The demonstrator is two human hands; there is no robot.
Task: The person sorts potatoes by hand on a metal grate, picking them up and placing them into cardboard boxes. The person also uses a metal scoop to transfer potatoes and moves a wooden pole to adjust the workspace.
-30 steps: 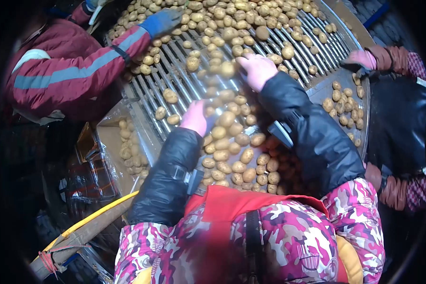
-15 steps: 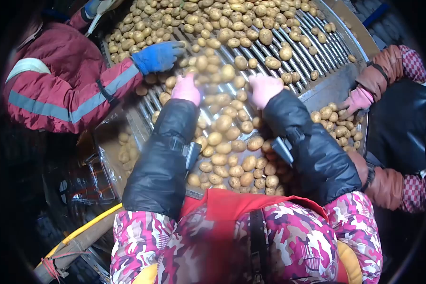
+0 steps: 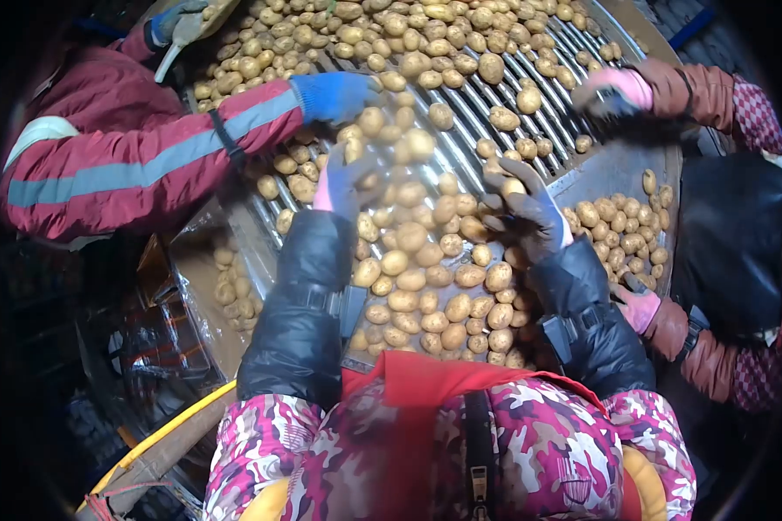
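Sorting line seen from above: two gloved hands working among potatoes [image 3: 413,260] on a slatted roller bed [image 3: 482,113].

From left to right: a co-worker's red sleeve [image 3: 148,156] with a blue glove [image 3: 334,94] reaches in across the rollers, crossing just ahead of the left hand [image 3: 343,182], whose fingers are spread and curved over the potatoes, gripping nothing that can be made out. The potatoes lie heaped between the two black sleeves and thin out up the bed. The right hand [image 3: 521,208] has its fingers curled around one potato [image 3: 513,186], palm up. Farther right, a side tray [image 3: 621,230] holds more potatoes, flanked by another person's pink gloves [image 3: 621,87]. Compared with half a second ago, the left hand sits lower and the right hand has turned over and closed on a potato.
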